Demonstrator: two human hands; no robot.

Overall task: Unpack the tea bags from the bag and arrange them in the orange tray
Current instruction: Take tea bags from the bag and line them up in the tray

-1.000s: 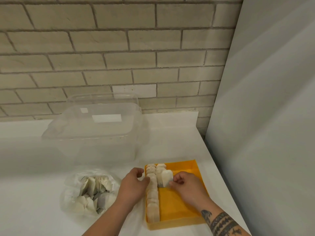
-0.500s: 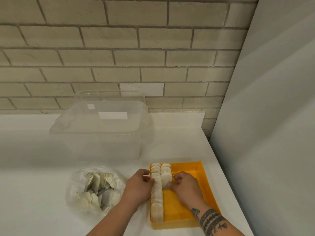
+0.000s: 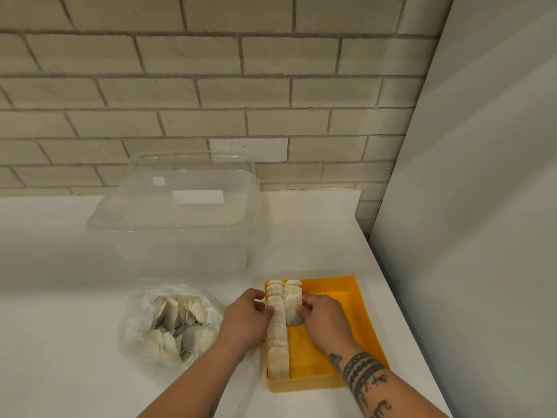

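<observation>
— Head view: what's happening?
— The right hand point(image 3: 325, 318) pinches a white paper tea bag point(image 3: 291, 309) upright at the near end of the short second row in the rectangular orange plastic tray point(image 3: 346, 315). I'd press it snug against its neighbours. The left hand point(image 3: 247, 322), fingers curled, rests at the tray's left wall, and I can't tell if it grips. More wait in the clear plastic bag point(image 3: 141, 324), left.

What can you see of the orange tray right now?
The tray is shallow, rectangular, orange, plastic-looking, lying flat on the white counter. A full row of tea bags lines its left wall; a short second row starts at the far end. The right hand reaches inside; the left hand is at its left wall.
</observation>
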